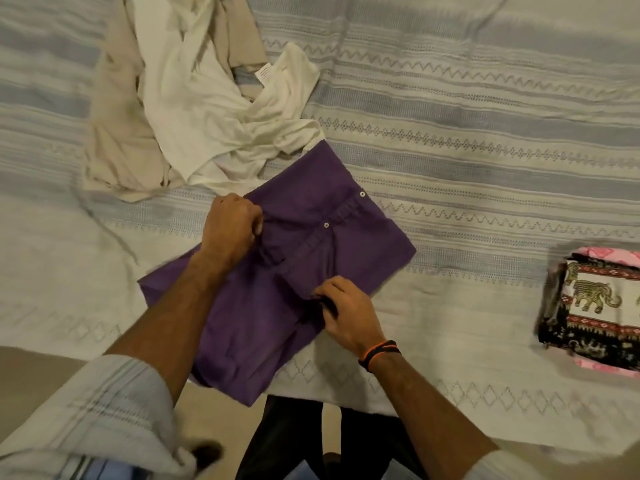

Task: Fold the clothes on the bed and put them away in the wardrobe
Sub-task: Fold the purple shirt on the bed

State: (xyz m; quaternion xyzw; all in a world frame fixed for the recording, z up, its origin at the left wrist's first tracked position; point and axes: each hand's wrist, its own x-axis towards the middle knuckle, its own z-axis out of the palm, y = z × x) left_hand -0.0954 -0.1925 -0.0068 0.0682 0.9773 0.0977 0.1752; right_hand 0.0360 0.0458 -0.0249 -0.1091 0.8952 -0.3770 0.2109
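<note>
A purple buttoned shirt (311,216) lies partly folded on the bed (485,133), its near end hanging over the bed's front edge. My left hand (230,223) grips a fold of the shirt at its left side with curled fingers. My right hand (346,311) pinches the cloth near the button placket, lower right. A crumpled white garment (207,109) and a beige one (117,143) lie unfolded at the upper left, beyond the shirt.
At the right edge sits a folded stack (595,306): an elephant-print cloth on top of a pink one. The bedspread is pale with grey-blue woven stripes. Below the bed's edge I see the floor and my dark trousers (311,441).
</note>
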